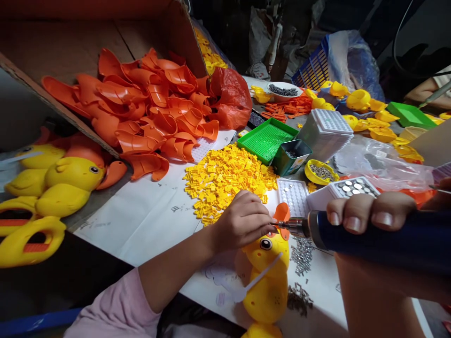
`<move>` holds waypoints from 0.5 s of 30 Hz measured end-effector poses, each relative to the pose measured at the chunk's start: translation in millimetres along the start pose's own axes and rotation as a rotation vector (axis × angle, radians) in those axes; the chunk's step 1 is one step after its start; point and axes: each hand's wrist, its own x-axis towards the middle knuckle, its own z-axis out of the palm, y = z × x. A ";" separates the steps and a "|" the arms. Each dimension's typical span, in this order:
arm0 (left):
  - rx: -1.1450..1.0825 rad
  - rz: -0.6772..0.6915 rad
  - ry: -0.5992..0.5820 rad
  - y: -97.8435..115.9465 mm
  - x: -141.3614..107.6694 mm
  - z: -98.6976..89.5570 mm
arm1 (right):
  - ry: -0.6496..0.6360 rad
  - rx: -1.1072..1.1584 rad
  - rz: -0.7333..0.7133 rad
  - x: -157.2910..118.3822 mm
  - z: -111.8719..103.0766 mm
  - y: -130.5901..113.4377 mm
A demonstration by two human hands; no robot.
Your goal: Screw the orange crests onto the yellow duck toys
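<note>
A yellow duck toy (266, 281) with an orange beak piece (282, 212) lies on the white paper (141, 216). My left hand (244, 219) is at the toy's head, its fingers bent together by the beak; whatever they hold is hidden. My right hand (369, 211) is wrapped round a dark blue electric screwdriver (380, 239), held level. The screwdriver's tip points left and reaches the beak area, close to my left fingertips. A thin white strip (262, 277) lies across the toy's body.
A cardboard box (77, 124) of orange beak parts stands at the left, above finished-looking ducks (65, 192). Small yellow pieces (229, 178) are heaped mid-table. Beyond are a green tray (268, 141), a yellow screw bowl (321, 172) and a blue basket (312, 68). Loose screws (302, 256) lie near the toy.
</note>
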 end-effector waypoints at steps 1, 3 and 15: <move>-0.003 -0.001 0.009 0.1 0.2 0.6 | -0.014 -0.004 -0.007 -0.3 -0.3 -0.1; -0.013 -0.007 0.026 0.3 0.3 1.8 | -0.019 -0.004 -0.008 -0.9 -0.2 -0.3; -0.028 -0.091 0.001 1.8 -2.5 1.8 | 0.021 -0.034 0.004 1.9 5.0 -1.7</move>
